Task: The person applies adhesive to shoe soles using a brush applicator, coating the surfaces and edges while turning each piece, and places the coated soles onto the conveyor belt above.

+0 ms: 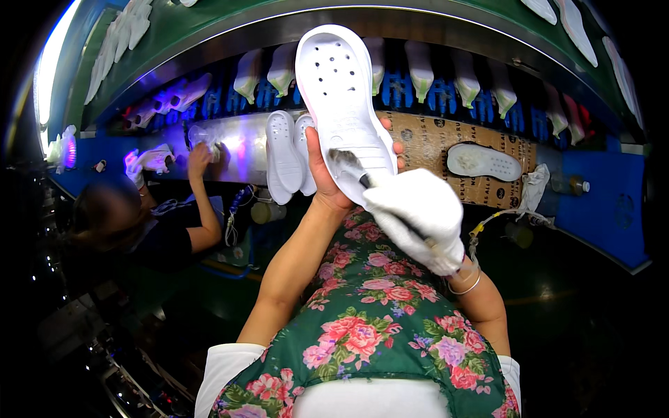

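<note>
A white shoe sole, pierced with several small holes at its toe end, is held up in front of me. My bare left hand supports its lower half from beneath, thumb on one edge and fingertips showing past the other. A white glove covers my right hand, whose fingers are closed around the dark handle of a brush. The grey bristles touch the inner face of the sole near its heel end. Part of the handle shows below the gloved fingers.
Two more white soles rest on the bench at left. Another sole lies on brown cardboard at right, near a white cloth. Shoe uppers line blue holders behind. A co-worker's hand is over the bench farther left.
</note>
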{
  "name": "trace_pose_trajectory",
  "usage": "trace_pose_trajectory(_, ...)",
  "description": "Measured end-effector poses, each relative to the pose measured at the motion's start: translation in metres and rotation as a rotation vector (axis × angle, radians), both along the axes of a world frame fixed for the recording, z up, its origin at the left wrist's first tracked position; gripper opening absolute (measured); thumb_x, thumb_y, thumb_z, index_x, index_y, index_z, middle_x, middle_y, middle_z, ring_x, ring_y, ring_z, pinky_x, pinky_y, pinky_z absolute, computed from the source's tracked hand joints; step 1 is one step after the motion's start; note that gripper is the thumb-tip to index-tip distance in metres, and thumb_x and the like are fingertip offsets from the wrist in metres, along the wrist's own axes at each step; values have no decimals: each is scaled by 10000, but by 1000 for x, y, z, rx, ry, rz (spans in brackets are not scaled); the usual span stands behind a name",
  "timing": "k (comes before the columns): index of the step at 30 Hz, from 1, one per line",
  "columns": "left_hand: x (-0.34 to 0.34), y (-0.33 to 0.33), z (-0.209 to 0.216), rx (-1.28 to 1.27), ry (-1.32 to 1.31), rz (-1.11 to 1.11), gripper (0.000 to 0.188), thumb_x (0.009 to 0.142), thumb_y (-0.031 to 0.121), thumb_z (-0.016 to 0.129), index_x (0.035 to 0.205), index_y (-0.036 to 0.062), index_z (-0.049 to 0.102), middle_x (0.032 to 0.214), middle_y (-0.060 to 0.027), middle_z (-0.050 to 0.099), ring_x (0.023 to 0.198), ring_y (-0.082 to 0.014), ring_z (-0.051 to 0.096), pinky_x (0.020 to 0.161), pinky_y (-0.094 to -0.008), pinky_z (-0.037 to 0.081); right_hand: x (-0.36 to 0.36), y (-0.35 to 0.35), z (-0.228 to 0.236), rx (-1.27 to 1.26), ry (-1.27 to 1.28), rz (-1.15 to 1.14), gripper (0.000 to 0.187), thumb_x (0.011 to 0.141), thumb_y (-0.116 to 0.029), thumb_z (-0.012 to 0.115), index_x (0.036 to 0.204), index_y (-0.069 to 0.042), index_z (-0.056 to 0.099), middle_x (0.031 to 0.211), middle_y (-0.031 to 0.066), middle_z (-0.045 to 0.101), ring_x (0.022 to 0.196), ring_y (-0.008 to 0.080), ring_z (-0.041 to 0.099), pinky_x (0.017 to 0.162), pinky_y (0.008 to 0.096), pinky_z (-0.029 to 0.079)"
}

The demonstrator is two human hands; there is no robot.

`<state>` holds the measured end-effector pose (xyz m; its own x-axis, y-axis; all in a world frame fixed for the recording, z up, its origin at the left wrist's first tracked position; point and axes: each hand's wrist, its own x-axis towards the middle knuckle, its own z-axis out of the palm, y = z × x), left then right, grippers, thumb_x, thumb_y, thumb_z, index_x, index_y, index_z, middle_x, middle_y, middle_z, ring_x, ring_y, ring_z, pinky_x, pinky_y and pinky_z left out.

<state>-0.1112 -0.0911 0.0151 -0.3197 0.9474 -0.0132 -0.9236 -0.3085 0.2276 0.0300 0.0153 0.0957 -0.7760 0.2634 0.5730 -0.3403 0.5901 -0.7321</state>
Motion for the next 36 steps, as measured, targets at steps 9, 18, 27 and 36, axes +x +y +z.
trace_pose_trajectory(9, -6, -4, 6, -32, 57, 9, 1073, 762, 852, 555, 1501, 101, 355, 1286, -156, 489, 1008, -380, 544, 849, -520, 506, 11, 2, -12, -59, -73, 43, 281, 756, -30, 794, 1027, -99, 764, 997, 99, 750, 825, 266, 709, 726, 359, 556)
trace_pose_trajectory(18, -26, 14, 14, 209, 61, -147, 926, 863, 707, 554, 1525, 82, 386, 1313, -322, 527, 970, -446, 643, 823, -468, 576, 15, 10, -3, -97, -113, 49, 237, 760, -15, 791, 990, -64, 757, 975, 123, 753, 824, 266, 718, 719, 347, 548)
trace_pose_trajectory(27, -33, 23, 25, 285, 57, -317, 1000, 784, 734, 611, 1466, 23, 439, 1296, -266, 507, 1084, -397, 515, 798, -458, 494, 29, -4, 12, -172, -132, 157, 209, 725, -21, 805, 925, -69, 768, 937, 120, 756, 784, 254, 709, 710, 351, 550)
trace_pose_trajectory(36, -38, 23, 35, -81, 150, -389, 1013, 761, 731, 626, 1476, 34, 454, 1325, -324, 494, 1052, -408, 545, 684, -414, 487, 33, -18, -8, 86, -39, 233, 377, 734, -44, 793, 1102, -109, 744, 1045, 120, 745, 833, 281, 712, 723, 379, 566)
